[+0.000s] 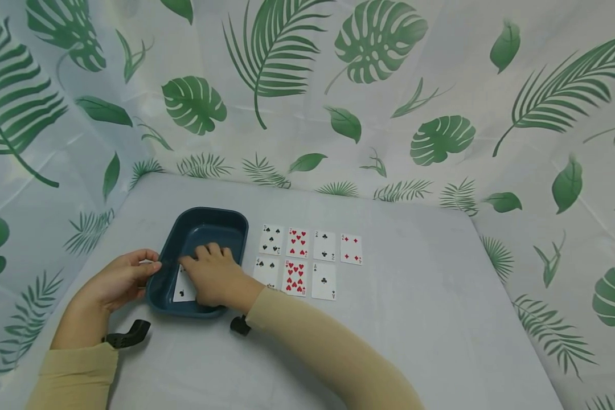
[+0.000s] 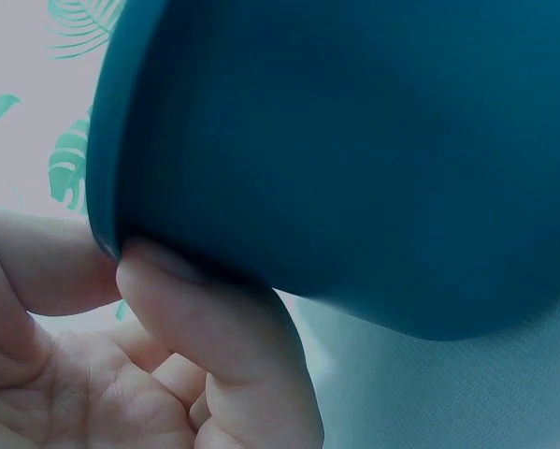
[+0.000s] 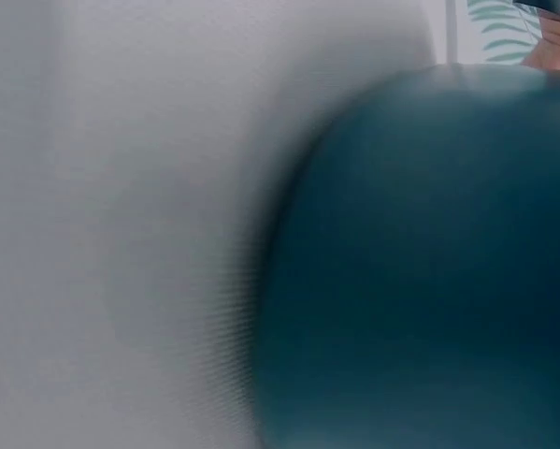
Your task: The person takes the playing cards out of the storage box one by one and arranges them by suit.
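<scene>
A dark blue tray [image 1: 242,230] stands on the white table. My left hand [image 1: 125,280] pinches its left rim between thumb and fingers; the left wrist view shows the thumb [image 2: 205,318] against the tray wall [image 2: 354,150]. Inside the tray lies a white playing card [image 1: 182,289] with black pips, partly covered by my right hand [image 1: 216,278]. That hand reaches down into the tray with bent fingers at the card. Whether it pinches the card is hidden. In the right wrist view only the tray's outside [image 3: 410,262] shows, not the right fingers.
Right of the tray, playing cards lie face up in two rows, among them a five of spades [image 1: 271,240], a four of diamonds [image 1: 351,249], a ten of hearts [image 1: 294,279] and an ace of clubs [image 1: 324,281]. A leaf-print cloth [image 1: 287,136] stands behind the table.
</scene>
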Available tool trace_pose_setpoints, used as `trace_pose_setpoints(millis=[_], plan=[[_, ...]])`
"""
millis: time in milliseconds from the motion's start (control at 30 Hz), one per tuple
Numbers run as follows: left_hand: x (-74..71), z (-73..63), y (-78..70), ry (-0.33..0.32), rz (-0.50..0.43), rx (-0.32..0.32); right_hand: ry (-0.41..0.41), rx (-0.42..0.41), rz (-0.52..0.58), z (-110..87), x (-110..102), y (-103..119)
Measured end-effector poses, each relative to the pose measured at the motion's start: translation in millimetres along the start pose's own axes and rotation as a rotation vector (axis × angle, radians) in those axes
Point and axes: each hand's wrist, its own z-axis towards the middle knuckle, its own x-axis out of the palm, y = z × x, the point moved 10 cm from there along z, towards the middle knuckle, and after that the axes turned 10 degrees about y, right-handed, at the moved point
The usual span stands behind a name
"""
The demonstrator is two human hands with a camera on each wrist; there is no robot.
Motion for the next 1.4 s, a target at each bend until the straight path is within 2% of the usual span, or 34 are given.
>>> trace_pose_setpoints(millis=[167, 500, 767, 1000, 1400], plan=[[-0.4, 0.3, -0.3, 0.003, 0.004, 0.005, 0.017, 0.007, 0.02, -0.8, -3, 0], [-0.7, 1.2, 0.2, 0.0, 0.013, -0.002, -0.005, -0.009, 0.018, -2.7, -4, 1], [0.5, 0.5, -1.0, 0.003, -0.01, 0.004, -0.061, -0.074, 0.025, -6.4, -9, 5], [1.1, -2.1, -3.7, 0.0, 0.02, 0.003, -0.086, -0.144, 0.05, -12.6, -20, 10], [-0.5, -0.9, -0.7, -0.009, 0.037, -0.001, -0.136, -0.179, 0.094, -23.3, -21, 6]])
